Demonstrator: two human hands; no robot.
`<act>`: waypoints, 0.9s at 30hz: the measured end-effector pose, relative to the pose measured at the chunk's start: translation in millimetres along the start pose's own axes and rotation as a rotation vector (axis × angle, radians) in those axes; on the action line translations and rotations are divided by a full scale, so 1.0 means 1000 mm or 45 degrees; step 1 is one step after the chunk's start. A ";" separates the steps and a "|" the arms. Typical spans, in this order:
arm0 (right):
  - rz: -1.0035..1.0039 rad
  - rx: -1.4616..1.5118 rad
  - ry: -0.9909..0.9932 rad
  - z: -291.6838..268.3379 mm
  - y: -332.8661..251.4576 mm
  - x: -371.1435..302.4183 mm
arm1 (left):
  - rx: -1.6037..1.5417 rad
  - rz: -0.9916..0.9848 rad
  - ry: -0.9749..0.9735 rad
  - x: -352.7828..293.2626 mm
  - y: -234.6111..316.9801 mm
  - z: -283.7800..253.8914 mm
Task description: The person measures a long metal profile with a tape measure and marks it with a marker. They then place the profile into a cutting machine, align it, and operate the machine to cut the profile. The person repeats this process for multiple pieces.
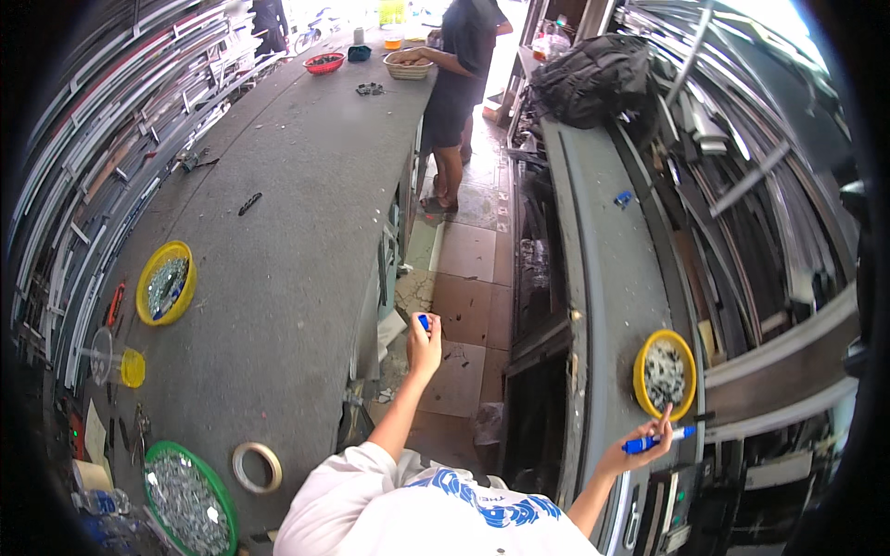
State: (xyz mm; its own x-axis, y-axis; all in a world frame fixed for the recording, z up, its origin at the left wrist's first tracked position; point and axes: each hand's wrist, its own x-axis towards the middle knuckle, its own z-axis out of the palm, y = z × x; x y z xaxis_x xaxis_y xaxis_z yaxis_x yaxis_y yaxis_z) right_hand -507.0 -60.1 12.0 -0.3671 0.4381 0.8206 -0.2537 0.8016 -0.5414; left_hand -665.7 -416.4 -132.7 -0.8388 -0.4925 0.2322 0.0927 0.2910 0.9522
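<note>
My right hand [640, 451], at the lower right, is closed around a blue marker [640, 446] that sticks out on both sides of the fingers. One finger reaches up to the near rim of a yellow basket [639, 385] full of small white and black pieces. Over the aisle, my left hand [425, 347] is closed, fingers curled. A small blue object [424, 322] shows at the top of its grip; the rest of it is hidden, so its kind cannot be told.
A long grey table [278, 269] runs along the left. On it are a yellow basket [190, 296] of metal parts, a green basket [222, 496] of clear pieces and a tape roll [240, 468]. Another person [468, 65] stands at its far end. A black bag [593, 83] lies on the right bench.
</note>
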 end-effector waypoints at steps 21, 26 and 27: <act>0.304 0.128 -0.590 0.551 0.073 0.206 | 0.105 -0.173 -0.345 0.370 -0.050 0.306; 0.293 0.226 -0.632 0.669 0.088 0.247 | 0.139 -0.081 -0.410 0.481 -0.051 0.364; 0.345 0.222 -0.608 0.688 0.093 0.250 | 0.181 -0.122 -0.486 0.502 -0.052 0.376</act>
State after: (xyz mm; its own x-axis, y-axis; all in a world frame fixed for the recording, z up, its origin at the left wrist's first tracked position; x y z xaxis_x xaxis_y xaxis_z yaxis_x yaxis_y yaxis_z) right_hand -1238.2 -156.3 40.8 -0.7927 0.3537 0.4965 -0.2230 0.5899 -0.7761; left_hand -1293.9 -370.2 -140.2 -0.9811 -0.1912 0.0278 -0.0483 0.3819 0.9229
